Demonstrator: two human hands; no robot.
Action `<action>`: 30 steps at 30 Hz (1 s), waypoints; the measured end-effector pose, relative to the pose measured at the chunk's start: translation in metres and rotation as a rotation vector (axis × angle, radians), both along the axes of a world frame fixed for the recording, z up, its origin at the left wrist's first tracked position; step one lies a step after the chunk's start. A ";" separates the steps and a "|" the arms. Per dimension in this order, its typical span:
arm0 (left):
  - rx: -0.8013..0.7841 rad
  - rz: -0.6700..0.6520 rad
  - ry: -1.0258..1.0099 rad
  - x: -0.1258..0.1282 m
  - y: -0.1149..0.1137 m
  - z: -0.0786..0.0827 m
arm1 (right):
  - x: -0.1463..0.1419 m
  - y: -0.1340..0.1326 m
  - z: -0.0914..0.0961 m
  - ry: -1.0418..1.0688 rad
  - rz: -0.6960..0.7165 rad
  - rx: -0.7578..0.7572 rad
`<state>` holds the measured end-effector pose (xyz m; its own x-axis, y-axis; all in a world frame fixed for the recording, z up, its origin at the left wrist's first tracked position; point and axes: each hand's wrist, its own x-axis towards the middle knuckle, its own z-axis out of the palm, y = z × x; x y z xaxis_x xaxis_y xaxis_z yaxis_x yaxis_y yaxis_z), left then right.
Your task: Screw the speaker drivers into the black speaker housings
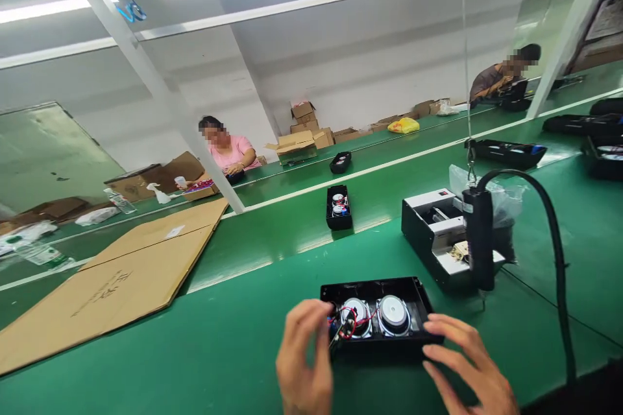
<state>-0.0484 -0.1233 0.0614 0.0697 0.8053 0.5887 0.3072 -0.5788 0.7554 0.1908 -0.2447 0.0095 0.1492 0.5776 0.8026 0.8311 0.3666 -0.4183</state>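
Note:
A black speaker box lies on the green bench in front of me, its open side up. Inside are two round silver speakers, with red and black wires and a small part bunched at the left end. My left hand is at the box's left end, fingers bent over the rim and thumb lower down. At the opposite end, my right hand has its fingertips against the right corner, the fingers somewhat spread. Between them the two hands hold the box by its ends.
Right of the box hang a black electric screwdriver and its cable, before a white-and-black screw feeder. More speaker boxes sit farther off. Flat cardboard lies left. Two co-workers sit across the line.

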 end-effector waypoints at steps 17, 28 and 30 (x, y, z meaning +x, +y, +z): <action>-0.545 -0.019 -0.127 0.006 -0.016 -0.050 | -0.020 0.064 0.077 0.023 0.462 -0.328; -0.527 -0.129 0.138 0.000 -0.007 -0.042 | -0.029 0.050 0.064 -0.082 0.472 -0.539; -0.535 -0.110 0.174 -0.002 -0.009 -0.037 | -0.024 0.056 0.071 0.083 0.441 -0.512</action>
